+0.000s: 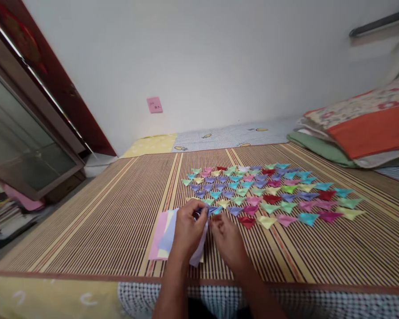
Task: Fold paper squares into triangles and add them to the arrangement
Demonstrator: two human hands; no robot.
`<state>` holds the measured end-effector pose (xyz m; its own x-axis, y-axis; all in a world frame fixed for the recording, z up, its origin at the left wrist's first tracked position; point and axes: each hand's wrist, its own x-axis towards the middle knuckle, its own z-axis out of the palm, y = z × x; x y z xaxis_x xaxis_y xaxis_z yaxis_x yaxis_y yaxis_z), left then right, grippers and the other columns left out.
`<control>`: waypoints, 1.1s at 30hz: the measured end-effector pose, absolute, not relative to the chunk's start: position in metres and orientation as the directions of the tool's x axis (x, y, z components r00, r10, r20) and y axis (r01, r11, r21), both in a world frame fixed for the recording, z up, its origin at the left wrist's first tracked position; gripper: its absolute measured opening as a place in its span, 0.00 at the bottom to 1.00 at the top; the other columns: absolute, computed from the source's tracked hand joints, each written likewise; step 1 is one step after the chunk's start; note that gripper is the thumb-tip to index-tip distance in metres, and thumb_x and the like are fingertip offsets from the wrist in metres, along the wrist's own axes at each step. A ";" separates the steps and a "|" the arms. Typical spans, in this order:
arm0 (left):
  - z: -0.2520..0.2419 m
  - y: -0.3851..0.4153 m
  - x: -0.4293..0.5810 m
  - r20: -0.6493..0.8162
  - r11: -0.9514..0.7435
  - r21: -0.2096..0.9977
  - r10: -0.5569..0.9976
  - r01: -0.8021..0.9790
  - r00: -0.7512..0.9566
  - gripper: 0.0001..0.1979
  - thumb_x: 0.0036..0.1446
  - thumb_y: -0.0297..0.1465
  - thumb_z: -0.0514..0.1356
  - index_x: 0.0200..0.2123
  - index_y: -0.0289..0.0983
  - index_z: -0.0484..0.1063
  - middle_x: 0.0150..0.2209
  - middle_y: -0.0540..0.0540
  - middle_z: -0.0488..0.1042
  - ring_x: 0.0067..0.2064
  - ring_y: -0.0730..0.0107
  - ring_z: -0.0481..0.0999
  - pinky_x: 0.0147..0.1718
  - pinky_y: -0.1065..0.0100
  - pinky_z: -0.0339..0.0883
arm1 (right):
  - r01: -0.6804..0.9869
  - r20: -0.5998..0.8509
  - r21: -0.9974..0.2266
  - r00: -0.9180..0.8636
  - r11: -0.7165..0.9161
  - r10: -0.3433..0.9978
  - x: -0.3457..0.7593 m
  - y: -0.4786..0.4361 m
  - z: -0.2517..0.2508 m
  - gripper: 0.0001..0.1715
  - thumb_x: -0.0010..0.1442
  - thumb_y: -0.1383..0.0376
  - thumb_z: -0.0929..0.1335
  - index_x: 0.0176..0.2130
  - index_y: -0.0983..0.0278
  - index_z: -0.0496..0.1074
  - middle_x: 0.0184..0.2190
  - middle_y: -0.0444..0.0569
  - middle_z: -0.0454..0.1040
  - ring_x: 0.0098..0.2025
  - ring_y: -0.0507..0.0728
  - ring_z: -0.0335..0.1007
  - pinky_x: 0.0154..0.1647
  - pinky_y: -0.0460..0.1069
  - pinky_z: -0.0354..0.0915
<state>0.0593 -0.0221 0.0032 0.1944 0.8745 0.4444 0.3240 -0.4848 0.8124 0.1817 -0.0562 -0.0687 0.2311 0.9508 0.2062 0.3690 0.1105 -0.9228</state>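
Observation:
My left hand (189, 223) is over a small pile of coloured paper sheets (156, 241), thumb and fingers pinched together. A bit of blue paper (206, 211) shows at its fingertips, partly hidden. Close beside it, my right hand (228, 239) has its fingers curled inward, and whatever they hold is hidden. Pink, yellow, white and lavender sheets make up the pile, part of it under the left forearm. Beyond both hands, several rows of small folded paper pieces (250, 210) in many colours spread over the striped mat (113, 221).
Folded bedding (379, 128) with an orange band is stacked at the right. A pink card (154, 105) is on the white wall. At the left are a glass-fronted cabinet (23, 128) and a dark red door (63, 88). Checked cloth (139, 294) edges the bed in front.

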 end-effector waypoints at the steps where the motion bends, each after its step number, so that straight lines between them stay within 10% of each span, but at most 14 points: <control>1: 0.001 -0.018 0.061 0.436 -0.471 0.820 0.882 0.326 0.179 0.07 0.60 0.28 0.60 0.31 0.37 0.76 0.31 0.47 0.76 0.33 0.68 0.74 0.33 0.69 0.65 | 0.301 0.256 -0.938 0.267 0.172 0.929 0.189 -0.056 -0.060 0.14 0.68 0.56 0.64 0.42 0.63 0.73 0.33 0.52 0.80 0.35 0.60 0.77 0.36 0.50 0.69; 16: -0.024 0.010 0.050 0.474 -0.412 0.825 0.877 0.388 -0.076 0.06 0.60 0.29 0.60 0.33 0.38 0.78 0.32 0.47 0.78 0.34 0.66 0.77 0.33 0.68 0.67 | 0.072 0.211 -0.978 0.368 0.198 0.905 0.173 -0.005 -0.025 0.16 0.54 0.55 0.73 0.38 0.63 0.74 0.30 0.50 0.79 0.29 0.58 0.76 0.29 0.50 0.70; 33: -0.021 0.005 0.061 0.356 -0.296 0.915 0.913 0.275 -0.202 0.06 0.59 0.32 0.62 0.33 0.38 0.78 0.31 0.47 0.78 0.34 0.63 0.77 0.35 0.65 0.72 | 0.128 0.322 -0.946 0.279 0.297 0.905 0.162 -0.005 -0.028 0.13 0.62 0.63 0.66 0.46 0.63 0.74 0.32 0.49 0.80 0.32 0.59 0.79 0.35 0.52 0.74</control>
